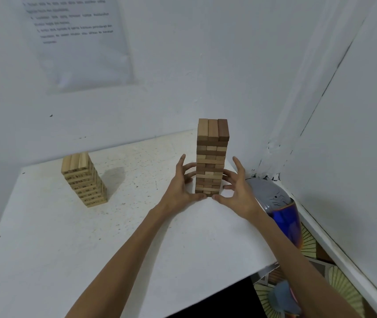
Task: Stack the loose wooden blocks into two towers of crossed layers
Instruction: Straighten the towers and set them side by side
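A tall tower of brown wooden blocks (211,157) in crossed layers stands near the far right edge of the white table (91,249). My left hand (179,187) is spread against its lower left side, fingers straight and touching the blocks. My right hand (238,191) mirrors it on the lower right side, thumb near the base. A shorter tower of pale printed blocks (84,180) stands on the left of the table, apart from both hands. No loose blocks are visible.
White walls meet in a corner just behind the tall tower. A sheet of printed text (77,37) hangs on the back wall. A shiny blue and silver object (279,210) sits beyond the table's right edge, above a patterned floor.
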The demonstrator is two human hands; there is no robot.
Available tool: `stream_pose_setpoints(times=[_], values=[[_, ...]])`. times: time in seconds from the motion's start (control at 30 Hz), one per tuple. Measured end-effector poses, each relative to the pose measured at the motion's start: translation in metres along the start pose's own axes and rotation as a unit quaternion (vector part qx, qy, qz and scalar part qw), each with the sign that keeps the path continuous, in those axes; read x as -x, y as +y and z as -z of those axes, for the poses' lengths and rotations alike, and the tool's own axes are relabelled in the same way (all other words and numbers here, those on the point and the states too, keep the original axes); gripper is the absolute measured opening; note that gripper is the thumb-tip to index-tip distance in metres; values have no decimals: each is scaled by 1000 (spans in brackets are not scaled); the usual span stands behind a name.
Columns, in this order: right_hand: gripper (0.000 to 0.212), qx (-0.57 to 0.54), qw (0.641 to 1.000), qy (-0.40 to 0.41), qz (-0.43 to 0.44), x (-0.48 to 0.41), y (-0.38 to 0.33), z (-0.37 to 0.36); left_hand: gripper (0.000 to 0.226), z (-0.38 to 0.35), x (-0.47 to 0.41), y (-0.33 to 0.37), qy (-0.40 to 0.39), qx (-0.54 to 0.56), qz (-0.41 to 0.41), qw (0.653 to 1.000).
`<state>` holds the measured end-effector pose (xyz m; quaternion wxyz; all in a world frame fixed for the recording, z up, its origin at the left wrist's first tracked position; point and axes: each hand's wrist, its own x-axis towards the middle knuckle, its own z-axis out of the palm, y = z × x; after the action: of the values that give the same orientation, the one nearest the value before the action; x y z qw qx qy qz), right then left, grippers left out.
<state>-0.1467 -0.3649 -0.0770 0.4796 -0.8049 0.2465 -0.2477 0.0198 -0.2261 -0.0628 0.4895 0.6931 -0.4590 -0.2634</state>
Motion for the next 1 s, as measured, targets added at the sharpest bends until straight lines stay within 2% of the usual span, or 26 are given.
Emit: stream_pose_setpoints(times=[0.43,1.0], values=[[129,0,999,-31,-14,-5,3,4,139,14,-8,-3,-50,-12,38,998],[130,-1,999,-33,-28,-4,1,6,139,12,-9,4,-40,-31,64,997]])
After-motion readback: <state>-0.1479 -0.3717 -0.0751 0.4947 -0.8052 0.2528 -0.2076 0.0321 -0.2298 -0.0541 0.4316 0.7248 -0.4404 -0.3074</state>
